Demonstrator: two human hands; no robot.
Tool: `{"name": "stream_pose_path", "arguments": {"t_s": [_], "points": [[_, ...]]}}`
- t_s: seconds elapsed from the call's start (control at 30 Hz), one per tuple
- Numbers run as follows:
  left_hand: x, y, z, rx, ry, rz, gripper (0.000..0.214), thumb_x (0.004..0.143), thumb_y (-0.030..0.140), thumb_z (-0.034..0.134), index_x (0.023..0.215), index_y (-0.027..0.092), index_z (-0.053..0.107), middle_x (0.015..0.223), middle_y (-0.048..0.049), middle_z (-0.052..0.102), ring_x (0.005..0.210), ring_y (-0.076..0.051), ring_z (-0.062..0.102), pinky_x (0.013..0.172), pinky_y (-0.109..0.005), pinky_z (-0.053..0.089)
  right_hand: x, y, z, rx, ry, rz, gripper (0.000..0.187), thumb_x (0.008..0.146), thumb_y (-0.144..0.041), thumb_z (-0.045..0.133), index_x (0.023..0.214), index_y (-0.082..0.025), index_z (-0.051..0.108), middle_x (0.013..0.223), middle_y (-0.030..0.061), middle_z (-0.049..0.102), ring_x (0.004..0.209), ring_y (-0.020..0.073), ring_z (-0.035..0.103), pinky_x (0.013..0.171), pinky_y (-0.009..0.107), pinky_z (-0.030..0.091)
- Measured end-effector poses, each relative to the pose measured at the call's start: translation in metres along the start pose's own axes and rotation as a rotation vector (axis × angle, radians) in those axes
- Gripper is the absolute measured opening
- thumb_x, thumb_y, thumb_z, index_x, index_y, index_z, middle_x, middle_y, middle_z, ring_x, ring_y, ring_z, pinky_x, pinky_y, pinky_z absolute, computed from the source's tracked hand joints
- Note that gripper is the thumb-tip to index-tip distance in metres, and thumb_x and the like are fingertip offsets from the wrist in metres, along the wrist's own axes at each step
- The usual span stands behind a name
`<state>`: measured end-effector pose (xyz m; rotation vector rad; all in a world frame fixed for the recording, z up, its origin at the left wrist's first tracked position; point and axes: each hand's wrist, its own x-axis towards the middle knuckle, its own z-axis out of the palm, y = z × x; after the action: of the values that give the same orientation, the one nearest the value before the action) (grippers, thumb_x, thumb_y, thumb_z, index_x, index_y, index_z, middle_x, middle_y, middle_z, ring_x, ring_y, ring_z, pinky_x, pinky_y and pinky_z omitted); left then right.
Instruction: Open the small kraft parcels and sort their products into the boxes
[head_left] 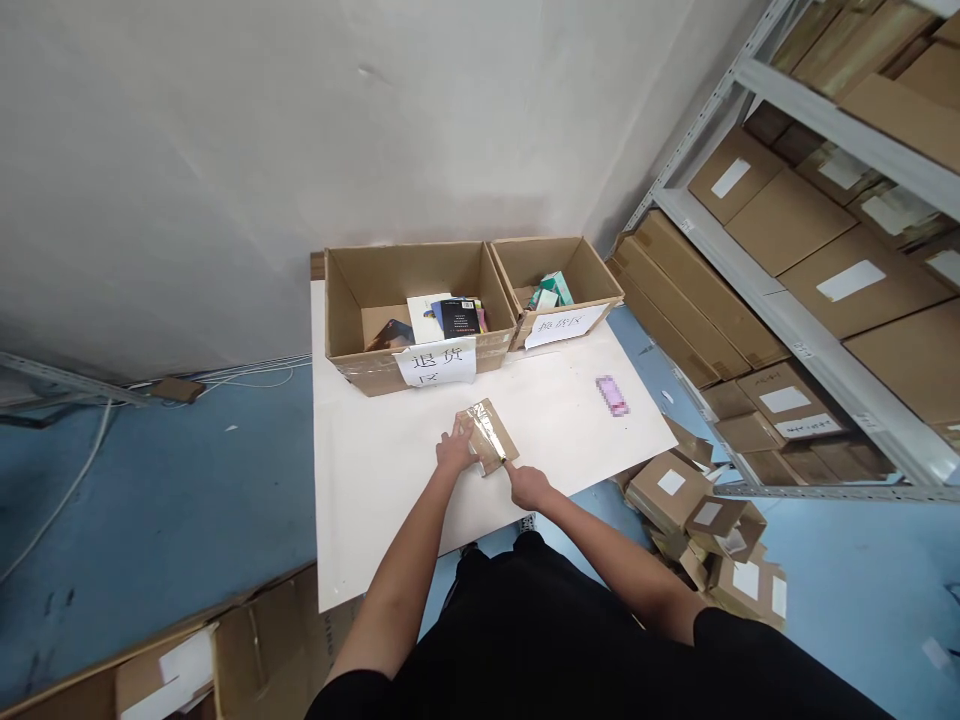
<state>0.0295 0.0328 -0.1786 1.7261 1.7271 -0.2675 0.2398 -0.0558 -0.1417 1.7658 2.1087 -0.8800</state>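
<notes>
A small flat cardboard box (508, 430) with shiny clear tape across its top lies near the middle of the white table (375, 480). My left hand (456, 448) grips its left side, thumb and fingers against the cardboard. At the box's near right corner, my right hand (529, 487) is closed, its front end touching the end of the tape strip. A tiny dark tip shows there, but whatever these fingers hold is too small to make out.
Behind stand a larger open carton (360, 373) holding books and a smaller open carton (517, 258) with green-white packs. A blurred pink item (612, 396) lies at the table's right. Boxes fill the shelf rack (825, 385); several cartons (667, 490) are piled on the floor.
</notes>
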Motion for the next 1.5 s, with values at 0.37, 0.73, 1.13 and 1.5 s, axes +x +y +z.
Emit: {"name": "stream_pose_path", "arguments": {"t_s": [0.37,0.73,1.13,1.5], "points": [[-0.021,0.047,0.006,0.075,0.094,-0.097,0.098,0.082,0.065,0.075,0.165,0.038,0.031,0.176,-0.0145,0.014,0.135,-0.038,0.054,0.104,-0.048,0.053,0.008,0.097,-0.029,0.515,0.175,0.202,0.070,0.098,-0.022,0.048,0.165,-0.023,0.028,0.123,0.0102,0.075,0.107,0.0270,0.073,0.091,0.035,0.053],[-0.062,0.148,0.075,0.018,0.135,-0.316,0.073,0.098,0.056,0.054,0.156,0.012,0.046,0.150,-0.0278,0.053,0.138,-0.042,0.053,0.102,-0.048,0.054,0.078,0.126,-0.032,0.732,0.318,0.203,0.064,0.094,-0.043,0.066,0.152,-0.021,0.047,0.118,0.0077,0.076,0.110,0.0265,0.073,0.094,0.035,0.055],[-0.030,0.114,0.099,0.247,0.232,-0.040,0.069,0.100,0.036,0.055,0.166,0.028,0.036,0.177,-0.0111,0.022,0.162,-0.042,0.020,0.126,-0.060,0.031,0.051,0.188,-0.031,0.961,-0.001,0.082,0.019,0.103,-0.042,0.056,0.104,-0.023,0.057,0.063,-0.0082,0.060,0.040,0.0078,0.051,0.044,0.017,0.041],[-0.024,0.109,0.101,0.230,0.225,-0.036,0.071,0.099,0.037,0.061,0.165,0.028,0.038,0.177,-0.0115,0.022,0.161,-0.042,0.023,0.126,-0.061,0.031,0.038,0.194,-0.035,0.908,-0.058,0.029,0.018,0.102,-0.032,0.058,0.086,-0.024,0.053,0.052,-0.0095,0.052,0.034,0.0084,0.043,0.038,0.019,0.030]]}}
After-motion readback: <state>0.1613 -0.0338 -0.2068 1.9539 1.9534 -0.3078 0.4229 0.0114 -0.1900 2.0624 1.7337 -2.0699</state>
